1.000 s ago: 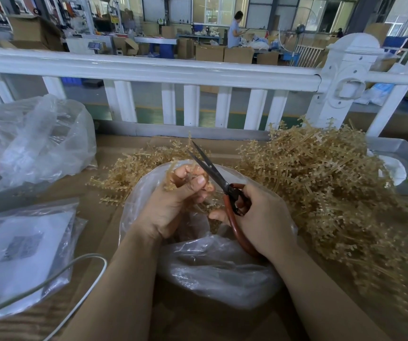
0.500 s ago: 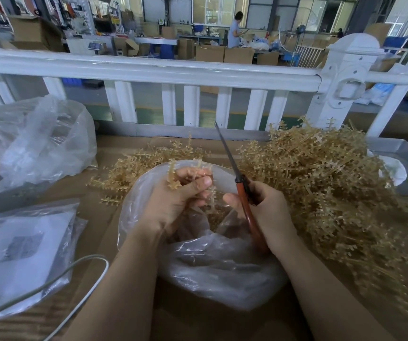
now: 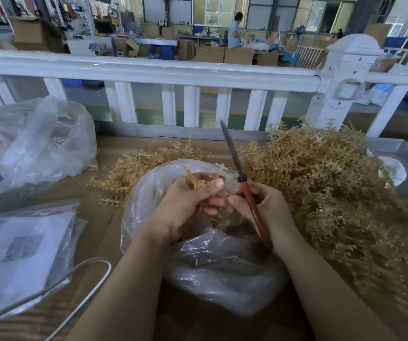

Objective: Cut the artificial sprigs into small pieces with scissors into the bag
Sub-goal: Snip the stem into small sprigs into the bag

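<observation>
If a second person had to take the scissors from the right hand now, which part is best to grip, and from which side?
Grip the closed blades of the scissors, coming from the far side by the white railing. The right hand wraps the red handles, so only the blades are free. They point up and away over the bag, shut together, which likely makes a flat pinch on their sides safest.

A brown cardboard-covered table (image 3: pixel 114 286) carries a clear bag (image 3: pixel 222 274) at its middle. Right of the bag lies a big heap of tan sprigs (image 3: pixel 326 183); behind it, a smaller heap (image 3: pixel 139 168). Left of it lie two plastic bags (image 3: pixel 38 143) (image 3: pixel 21 252) and a white cable (image 3: pixel 75 274).
</observation>
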`<state>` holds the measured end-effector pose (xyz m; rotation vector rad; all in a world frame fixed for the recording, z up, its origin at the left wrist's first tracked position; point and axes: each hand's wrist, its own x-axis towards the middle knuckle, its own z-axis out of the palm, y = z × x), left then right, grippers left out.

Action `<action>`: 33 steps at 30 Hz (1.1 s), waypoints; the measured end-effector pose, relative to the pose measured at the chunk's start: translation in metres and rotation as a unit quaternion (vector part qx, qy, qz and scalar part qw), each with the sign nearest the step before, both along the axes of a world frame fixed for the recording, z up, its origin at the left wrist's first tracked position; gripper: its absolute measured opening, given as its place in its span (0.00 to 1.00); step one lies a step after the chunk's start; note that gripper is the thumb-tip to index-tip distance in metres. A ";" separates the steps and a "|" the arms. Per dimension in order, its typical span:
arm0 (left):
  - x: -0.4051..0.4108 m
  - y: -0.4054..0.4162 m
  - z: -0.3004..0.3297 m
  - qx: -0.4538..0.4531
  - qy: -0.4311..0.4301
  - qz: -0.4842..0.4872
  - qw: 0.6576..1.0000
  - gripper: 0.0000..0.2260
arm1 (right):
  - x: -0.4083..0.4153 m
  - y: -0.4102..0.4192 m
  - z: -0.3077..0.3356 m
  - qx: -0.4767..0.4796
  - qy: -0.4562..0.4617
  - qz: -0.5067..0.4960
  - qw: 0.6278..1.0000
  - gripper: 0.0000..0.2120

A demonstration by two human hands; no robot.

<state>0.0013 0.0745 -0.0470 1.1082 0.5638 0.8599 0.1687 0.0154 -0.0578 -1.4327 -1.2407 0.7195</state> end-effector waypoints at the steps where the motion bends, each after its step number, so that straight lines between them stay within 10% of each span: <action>1: -0.001 0.000 0.000 -0.015 -0.008 -0.019 1.000 0.11 | 0.000 0.000 0.000 0.010 0.035 -0.002 0.999 0.09; 5: -0.005 -0.001 0.002 -0.022 0.064 -0.058 0.996 0.23 | 0.000 0.000 0.001 0.027 0.127 -0.025 0.991 0.09; 16: -0.003 0.003 -0.004 0.050 0.102 -0.058 0.992 0.06 | -0.001 -0.006 0.001 0.075 0.158 -0.017 0.984 0.05; 24: -0.007 0.001 0.000 0.141 0.132 0.072 0.978 0.05 | 0.000 -0.006 0.003 0.104 0.217 -0.019 0.970 0.24; 29: -0.006 -0.001 -0.002 0.210 0.205 0.067 0.954 0.04 | 0.002 -0.005 0.002 0.069 0.221 -0.018 0.973 0.14; 33: -0.004 0.000 0.001 0.129 0.097 0.068 0.984 0.06 | 0.004 -0.004 0.001 0.045 0.174 -0.018 0.983 0.02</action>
